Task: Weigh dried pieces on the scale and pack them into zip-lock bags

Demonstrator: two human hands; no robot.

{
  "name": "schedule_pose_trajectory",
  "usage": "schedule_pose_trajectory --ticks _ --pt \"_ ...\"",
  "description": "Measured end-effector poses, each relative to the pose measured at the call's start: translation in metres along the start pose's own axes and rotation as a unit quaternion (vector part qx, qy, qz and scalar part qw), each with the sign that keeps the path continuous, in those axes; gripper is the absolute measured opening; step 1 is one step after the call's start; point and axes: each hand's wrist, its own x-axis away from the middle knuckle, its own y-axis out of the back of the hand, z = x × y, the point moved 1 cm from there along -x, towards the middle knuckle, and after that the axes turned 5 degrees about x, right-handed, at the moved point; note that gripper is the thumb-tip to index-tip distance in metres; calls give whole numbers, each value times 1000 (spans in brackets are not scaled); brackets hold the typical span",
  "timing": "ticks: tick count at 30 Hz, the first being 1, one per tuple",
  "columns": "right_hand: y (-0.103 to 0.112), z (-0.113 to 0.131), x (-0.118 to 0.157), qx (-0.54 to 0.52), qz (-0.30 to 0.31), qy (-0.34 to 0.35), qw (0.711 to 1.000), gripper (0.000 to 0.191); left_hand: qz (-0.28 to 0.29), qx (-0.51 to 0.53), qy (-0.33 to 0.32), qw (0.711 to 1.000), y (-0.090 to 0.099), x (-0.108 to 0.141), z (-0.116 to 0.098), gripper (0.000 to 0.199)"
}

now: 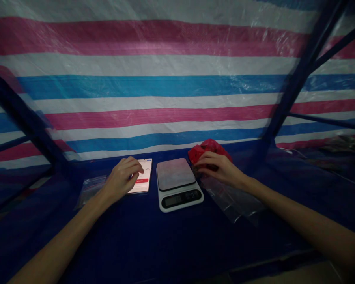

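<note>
Forearms [284, 205] extended | left grip [124, 173] released over phone [144, 185] | right grip [220, 167] at red bag [211, 146], hold cannot be told | scale [176, 175] could be jostled by brushing right fingers [204, 160]

The phone [144, 173] lies flat on the bench [144, 240], face up and partly covered, its lit white screen showing a red bar below dark digits that end in "05". The scale [176, 173] sits level to the right of the phone and apart from it, with a white body, a bare metallic platform and a dark front panel. The red bag [215, 146] rests crumpled beside the platform's far right corner.
</note>
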Motion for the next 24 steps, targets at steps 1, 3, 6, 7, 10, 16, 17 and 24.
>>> schedule_pose_trajectory --ticks 1,3,6,7,10,16,17,24 --pt "2 9 0 -28 1 1 1000 17 2 -1 3 1000 0 0 0 23" --pt "3 27 2 -87 54 1 995 25 8 -2 14 1000 1 1 1 23" --pt "-2 42 7 -82 137 25 987 33 17 -2 31 999 1 2 3 23" --pt "-4 43 8 -63 149 37 986 33 18 -1 34 999 2 2 4 22" --pt "-10 40 12 -32 154 54 986 33 22 1 37 999 2 2 5 22" --pt "-13 35 11 -68 136 -32 988 36 35 -8 33 999 0 2 6 23" --pt "-14 35 10 -70 131 -41 988 37 36 -9 30 999 0 2 6 23" --pt "-10 33 7 -98 166 -59 980 38 35 -6 37 999 0 2 5 24"
